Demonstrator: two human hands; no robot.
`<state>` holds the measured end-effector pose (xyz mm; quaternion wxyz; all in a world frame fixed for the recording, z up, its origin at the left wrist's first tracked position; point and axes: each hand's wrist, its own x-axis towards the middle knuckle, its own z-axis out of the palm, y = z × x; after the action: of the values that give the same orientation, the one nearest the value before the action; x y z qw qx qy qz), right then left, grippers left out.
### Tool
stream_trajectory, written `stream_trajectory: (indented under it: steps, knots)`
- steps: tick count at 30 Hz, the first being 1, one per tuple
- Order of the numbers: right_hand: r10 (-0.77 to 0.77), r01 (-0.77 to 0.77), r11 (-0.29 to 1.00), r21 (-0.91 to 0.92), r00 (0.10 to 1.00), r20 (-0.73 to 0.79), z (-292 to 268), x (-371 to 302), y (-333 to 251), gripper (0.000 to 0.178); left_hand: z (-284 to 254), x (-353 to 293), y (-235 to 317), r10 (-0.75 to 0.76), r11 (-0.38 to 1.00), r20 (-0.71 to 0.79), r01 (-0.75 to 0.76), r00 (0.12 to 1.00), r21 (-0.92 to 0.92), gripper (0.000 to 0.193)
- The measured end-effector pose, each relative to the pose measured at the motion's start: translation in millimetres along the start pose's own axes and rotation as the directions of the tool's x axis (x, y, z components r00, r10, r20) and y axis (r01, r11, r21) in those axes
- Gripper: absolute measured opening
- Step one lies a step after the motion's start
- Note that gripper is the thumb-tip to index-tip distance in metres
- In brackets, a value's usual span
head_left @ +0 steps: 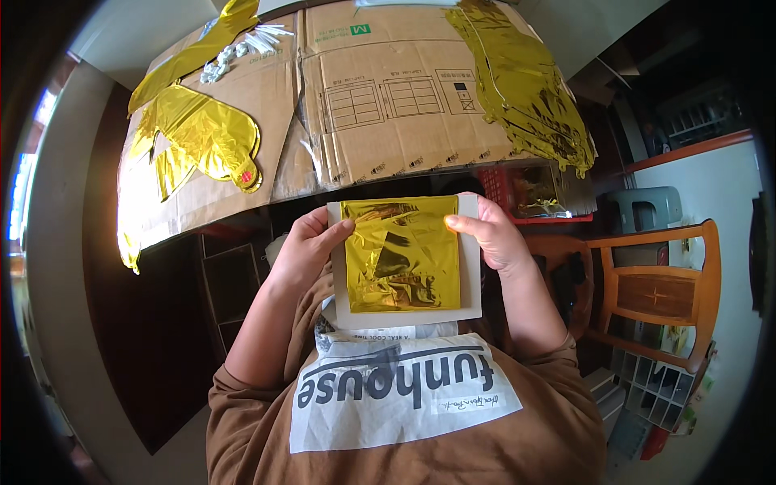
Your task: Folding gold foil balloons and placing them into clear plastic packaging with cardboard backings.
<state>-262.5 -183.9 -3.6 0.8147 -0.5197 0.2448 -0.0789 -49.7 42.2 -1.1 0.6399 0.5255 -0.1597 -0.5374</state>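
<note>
Though creased, foil (404, 257) beneath thumbs (470, 227)

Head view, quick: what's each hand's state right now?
Left hand: closed, holding the white card at left, thumb over gold foil.
Right hand: closed, holding the card at right, thumb likewise.

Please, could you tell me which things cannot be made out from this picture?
In the head view:
White card: its back faces away; gold foil covers its middle.
Left hand and right hand: partly hidden behind this card.
Red basket: partly hidden by cardboard.
Pale thing: mostly cut off by the top edge.
Small white pieces: too small and heaped to count.
</note>
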Motion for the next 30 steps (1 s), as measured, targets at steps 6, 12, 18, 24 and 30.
stream_trajectory:
  steps: [6,12,18,24,30]
  knots:
    - [0.019,-0.017,0.999,-0.041,0.999,0.05,-1.4,-7.4,-7.5,0.034,-2.3,1.4,-4.0,0.045,0.988,0.015,-0.046,0.999,0.147,0.025]
    - [0.047,-0.041,0.996,-0.078,0.996,0.076,-8.8,-3.5,-10.2,0.029,1.3,6.7,-0.4,0.061,0.983,0.032,-0.066,0.998,0.173,0.024]
    - [0.017,-0.013,0.996,-0.087,0.999,0.051,-6.3,0.9,-18.3,0.028,10.6,7.9,7.6,0.044,0.996,-0.047,-0.04,0.998,0.074,0.024]
    - [-0.027,0.029,0.999,-0.033,0.997,0.071,-1.5,10.1,-52.9,0.026,30.4,-3.3,49.1,0.102,0.978,0.034,-0.094,0.994,-0.185,0.026]
    - [0.053,-0.045,0.986,-0.161,0.998,0.044,-20.0,24.3,-16.5,0.029,15.0,-6.4,12.7,0.056,0.997,0.067,-0.053,0.996,-0.056,0.075]
